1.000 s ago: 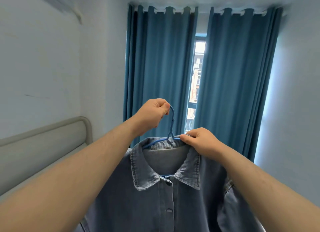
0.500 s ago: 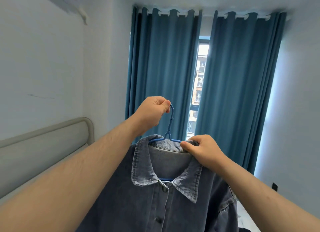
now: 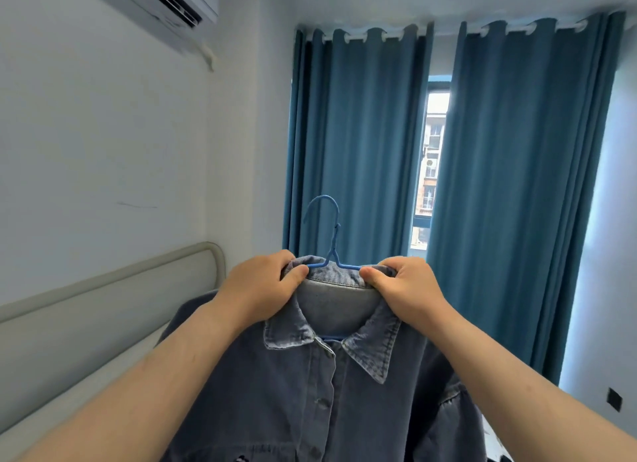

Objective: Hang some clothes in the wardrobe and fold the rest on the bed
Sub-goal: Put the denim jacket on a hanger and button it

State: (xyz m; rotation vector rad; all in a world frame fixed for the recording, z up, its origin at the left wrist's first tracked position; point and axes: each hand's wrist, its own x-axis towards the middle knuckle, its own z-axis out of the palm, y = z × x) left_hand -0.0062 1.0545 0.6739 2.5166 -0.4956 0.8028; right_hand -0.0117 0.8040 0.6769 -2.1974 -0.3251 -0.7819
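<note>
Bedroom: one headboard (image 3: 113, 289), two blue curtains (image 3: 355, 144), one air conditioner (image 3: 165, 3). One denim shirt (image 3: 331, 392) on one blue hanger (image 3: 332, 241), collar pinched by left hand (image 3: 262, 289) and right hand (image 3: 408, 289), before the curtains.

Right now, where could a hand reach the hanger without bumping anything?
The blue hanger hook and neck stand free above the denim jacket collar. Lower down it is crowded: the left hand and right hand each grip the collar over the hanger's shoulders.

The shirt (image 3: 310, 392) hangs on the hanger (image 3: 332, 241), before the curtains (image 3: 358, 144), headboard (image 3: 113, 310) left.
</note>
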